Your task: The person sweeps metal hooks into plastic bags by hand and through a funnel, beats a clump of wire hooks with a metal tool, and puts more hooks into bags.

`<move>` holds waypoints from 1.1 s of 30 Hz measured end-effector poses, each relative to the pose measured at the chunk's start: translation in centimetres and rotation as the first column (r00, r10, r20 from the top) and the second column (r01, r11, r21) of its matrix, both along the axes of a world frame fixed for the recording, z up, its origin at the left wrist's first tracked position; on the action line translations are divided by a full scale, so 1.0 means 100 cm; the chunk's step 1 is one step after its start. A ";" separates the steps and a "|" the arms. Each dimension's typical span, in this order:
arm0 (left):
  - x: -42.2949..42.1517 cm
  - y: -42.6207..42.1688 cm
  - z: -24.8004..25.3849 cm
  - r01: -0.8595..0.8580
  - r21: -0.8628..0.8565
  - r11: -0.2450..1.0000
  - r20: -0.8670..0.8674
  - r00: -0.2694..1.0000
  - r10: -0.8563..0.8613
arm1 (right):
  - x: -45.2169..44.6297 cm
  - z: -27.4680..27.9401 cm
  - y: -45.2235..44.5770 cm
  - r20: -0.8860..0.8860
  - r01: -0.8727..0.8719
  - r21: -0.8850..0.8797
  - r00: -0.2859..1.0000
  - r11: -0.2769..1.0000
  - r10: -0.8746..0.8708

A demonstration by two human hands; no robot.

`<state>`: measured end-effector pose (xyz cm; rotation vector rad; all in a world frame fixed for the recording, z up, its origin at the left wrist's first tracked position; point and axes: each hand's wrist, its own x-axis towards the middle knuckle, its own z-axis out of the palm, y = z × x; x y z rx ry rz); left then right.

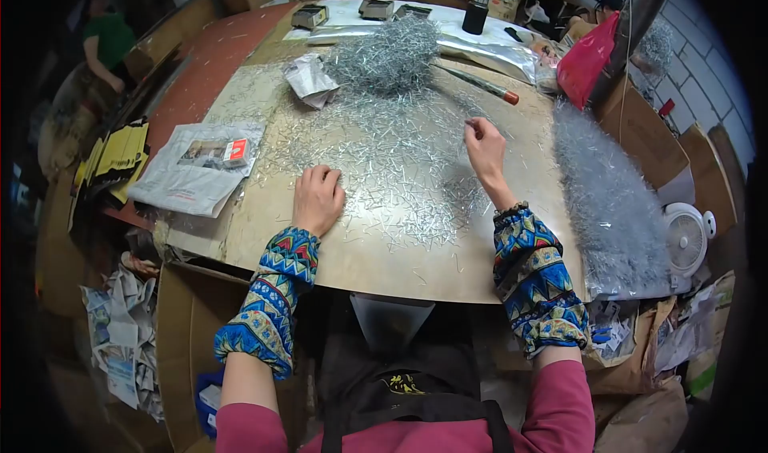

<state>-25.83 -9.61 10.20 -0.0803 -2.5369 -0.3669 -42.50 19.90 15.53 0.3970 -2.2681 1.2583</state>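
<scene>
Thin silvery metal pins (400,157) lie scattered across the pale tabletop (376,273), and a dense heap of pins (392,53) rises at the back. On the left edge of the scatter rests my left hand (318,201), its fingers curled together against the table. What may be under those fingertips is hidden. My right hand (485,151) is at the right side of the scatter, thumb and fingers pinched together. Anything between them is too small to name. A crumpled paper piece (310,81) touches the left side of the heap.
A plastic bag (196,185) with a small red-and-white box (238,152) lies left. A stick with an orange tip (480,83) is beside the heap. Behind stand a black bottle (475,15) and a pink bag (588,61). More pins (608,189) and a white fan (685,241) are right.
</scene>
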 end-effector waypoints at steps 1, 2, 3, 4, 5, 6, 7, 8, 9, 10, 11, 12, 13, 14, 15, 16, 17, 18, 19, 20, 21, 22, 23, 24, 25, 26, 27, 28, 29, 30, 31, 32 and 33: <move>0.000 0.000 0.001 0.000 -0.002 1.000 -0.001 1.000 0.000 | 0.002 0.006 0.001 -0.012 0.026 -0.035 1.000 0.999 -0.026; 0.000 0.001 0.001 0.001 -0.003 1.000 -0.001 1.000 -0.001 | 0.001 0.009 0.002 -0.046 0.024 -0.061 0.999 0.998 -0.027; -0.001 0.002 0.001 0.000 0.003 1.000 -0.002 1.000 0.000 | -0.001 0.009 0.005 -0.014 0.016 0.016 1.000 1.000 -0.016; -0.001 0.003 0.001 -0.004 0.007 1.000 -0.001 1.000 0.004 | -0.001 0.007 0.008 0.021 0.004 0.090 1.000 0.996 -0.006; 0.001 0.002 0.002 -0.009 0.008 1.000 0.000 1.000 0.009 | -0.001 0.006 0.009 0.057 -0.012 0.161 0.998 0.987 0.003; 0.001 0.001 0.002 0.002 0.007 1.000 0.003 1.000 -0.002 | -0.001 0.004 0.011 0.088 -0.001 0.193 0.996 0.981 -0.016; 0.000 0.001 0.002 0.006 0.007 1.000 0.002 1.000 -0.006 | -0.001 0.003 0.013 0.114 0.003 0.227 0.993 0.974 -0.030; 0.001 0.000 0.002 0.006 0.006 1.000 0.000 1.000 -0.006 | -0.001 0.001 0.014 0.138 0.003 0.261 0.990 0.965 -0.040; 0.002 0.000 0.003 0.013 0.011 1.000 -0.021 1.000 -0.013 | 0.000 -0.004 0.013 0.144 -0.040 0.290 0.990 0.956 -0.002; 0.002 0.002 0.005 0.019 0.013 1.000 -0.041 0.999 -0.018 | -0.001 -0.011 0.013 0.151 -0.084 0.317 0.988 0.945 0.038; 0.002 0.004 0.008 0.020 0.012 1.000 -0.065 0.998 -0.019 | 0.000 -0.018 0.013 0.154 -0.131 0.343 0.985 0.930 0.081; -0.003 0.004 0.000 0.061 0.005 0.998 -0.032 0.998 -0.061 | 0.003 -0.025 0.015 0.049 -0.136 0.427 0.991 0.894 0.127; -0.010 -0.004 -0.012 0.073 -0.019 0.997 -0.007 0.997 -0.073 | 0.005 -0.031 0.009 -0.070 -0.145 0.493 0.976 0.858 0.205; -0.015 -0.002 -0.019 0.041 -0.022 0.999 -0.122 0.992 -0.044 | 0.009 -0.030 0.000 -0.004 -0.167 0.560 0.979 0.811 0.205; -0.016 -0.004 -0.023 0.032 -0.069 0.997 -0.170 0.984 -0.044 | 0.002 -0.039 -0.006 -0.107 -0.161 0.599 0.955 0.784 0.278; -0.014 -0.003 -0.019 0.054 0.005 0.999 -0.203 0.978 -0.052 | 0.009 -0.030 -0.016 -0.048 -0.207 0.636 0.951 0.744 0.306; -0.006 -0.002 -0.004 0.037 0.012 0.999 -0.086 0.996 -0.036 | 0.007 -0.037 -0.022 -0.079 -0.215 0.642 0.936 0.736 0.342; 0.001 0.003 0.001 0.017 0.011 1.000 -0.092 0.996 -0.016 | 0.013 -0.037 -0.028 -0.062 -0.216 0.688 0.934 0.692 0.353; 0.004 0.004 0.005 0.017 0.017 1.000 -0.100 0.995 -0.015 | 0.018 -0.032 -0.031 -0.046 -0.200 0.738 0.938 0.645 0.343; 0.007 0.001 0.006 0.004 0.017 1.000 -0.083 0.997 -0.003 | 0.019 -0.031 -0.035 -0.010 -0.222 0.733 0.942 0.643 0.336; 0.007 0.002 0.006 0.005 0.020 1.000 -0.065 0.998 -0.003 | 0.021 -0.031 -0.035 0.027 -0.236 0.729 0.948 0.643 0.317; 0.006 0.003 0.005 0.014 0.024 1.000 -0.045 0.999 -0.013 | 0.023 -0.031 -0.034 0.067 -0.246 0.725 0.955 0.644 0.289; 0.005 0.003 0.004 0.014 0.027 1.000 -0.045 0.999 -0.013 | 0.023 -0.031 -0.031 0.060 -0.244 0.728 0.954 0.640 0.295; 0.005 0.003 0.004 0.016 0.029 0.999 -0.043 0.999 -0.015 | 0.023 -0.034 -0.028 0.056 -0.243 0.732 0.953 0.637 0.299; 0.005 0.003 0.004 0.018 0.032 0.999 -0.041 0.999 -0.017 | 0.023 -0.037 -0.025 0.052 -0.242 0.735 0.952 0.633 0.303; 0.006 0.003 0.004 0.017 0.031 0.999 -0.039 0.999 -0.016 | 0.022 -0.040 -0.023 0.048 -0.239 0.732 0.952 0.638 0.302; 0.006 0.003 0.004 0.015 0.030 0.999 -0.037 0.999 -0.013 | 0.021 -0.042 -0.021 0.043 -0.236 0.729 0.952 0.642 0.302; 0.006 0.003 0.005 0.010 0.028 1.000 -0.038 0.999 -0.009 | 0.020 -0.043 -0.019 0.036 -0.234 0.727 0.952 0.646 0.304; 0.007 0.003 0.005 0.010 0.026 1.000 -0.036 0.999 -0.009 | 0.020 -0.044 -0.017 -0.027 -0.180 0.742 0.954 0.646 0.298; 0.007 0.003 0.005 0.009 0.024 1.000 -0.033 0.999 -0.009 | 0.022 -0.042 -0.015 -0.091 -0.126 0.753 0.952 0.645 0.292; 0.007 0.003 0.005 0.009 0.021 1.000 -0.031 0.999 -0.008 | 0.024 -0.040 -0.014 -0.154 -0.072 0.761 0.946 0.645 0.286; 0.008 0.003 0.006 0.009 0.023 1.000 -0.034 0.999 -0.008 | 0.025 -0.037 -0.011 -0.110 -0.088 0.755 0.960 0.650 0.258; 0.008 0.004 0.006 0.009 0.025 1.000 -0.037 0.999 -0.008 | 0.026 -0.034 -0.008 -0.066 -0.104 0.748 0.971 0.656 0.230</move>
